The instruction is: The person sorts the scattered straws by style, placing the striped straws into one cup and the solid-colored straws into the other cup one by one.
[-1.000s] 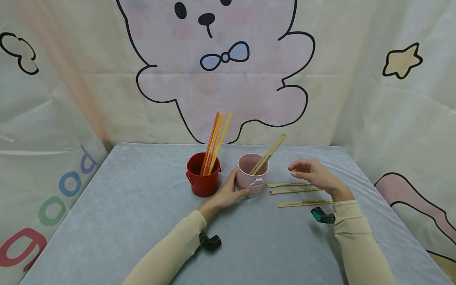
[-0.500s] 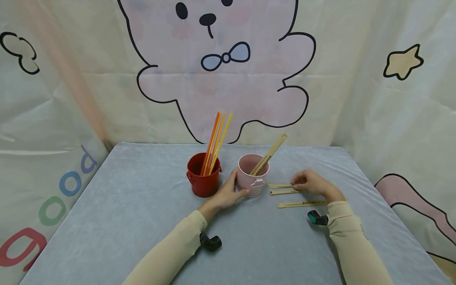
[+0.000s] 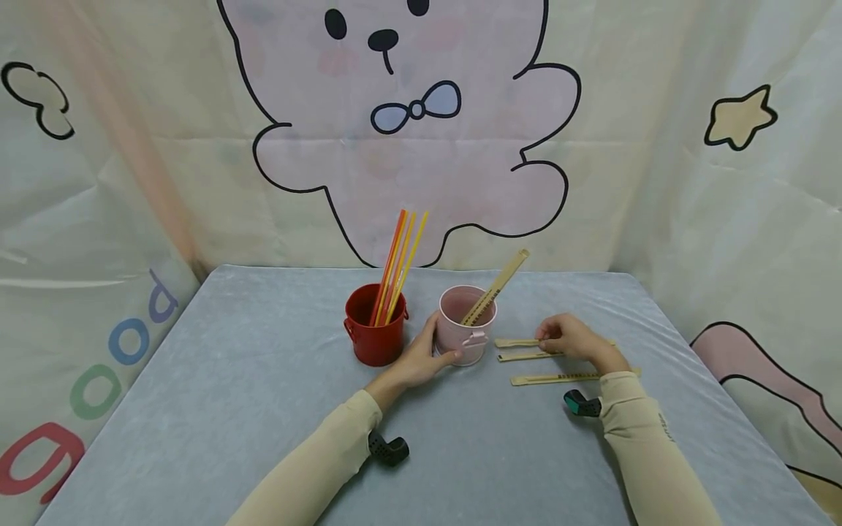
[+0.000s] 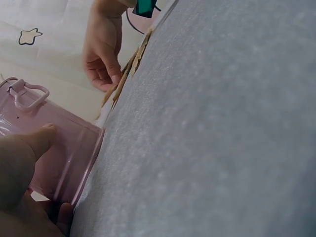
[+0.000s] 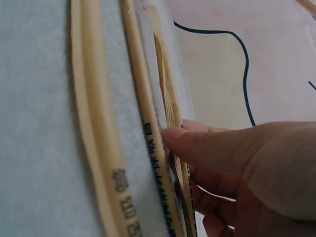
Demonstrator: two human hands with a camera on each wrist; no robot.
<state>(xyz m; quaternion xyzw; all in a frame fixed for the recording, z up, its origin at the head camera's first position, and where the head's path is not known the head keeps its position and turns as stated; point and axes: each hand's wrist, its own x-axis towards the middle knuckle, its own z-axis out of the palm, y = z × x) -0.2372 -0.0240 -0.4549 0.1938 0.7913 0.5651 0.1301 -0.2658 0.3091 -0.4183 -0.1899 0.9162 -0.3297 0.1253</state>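
Observation:
My left hand [image 3: 419, 359] grips the pale pink bucket [image 3: 457, 337] from its left side. In the left wrist view the thumb lies along its wall. Tan paper-wrapped straws [image 3: 503, 281] lean out of this bucket to the right. To its right my right hand [image 3: 571, 340] pinches the farthest of the 3 wrapped straws lying on the table, the far wrapped straw [image 5: 169, 94], between thumb and fingers. Beside it lie the middle wrapped straw [image 5: 139, 66] and the near wrapped straw [image 3: 546, 379], both with printed lettering.
Left of the pink bucket stands a red bucket [image 3: 375, 345] holding several orange and yellow straws [image 3: 400, 267]. A grey-blue cloth covers the table [image 3: 217, 380]. A printed curtain [image 3: 421, 168] hangs behind it and along both sides.
My right hand has come down from above the table onto the far wrapped straw and pinched it. The left hand keeps its hold on the pink bucket.

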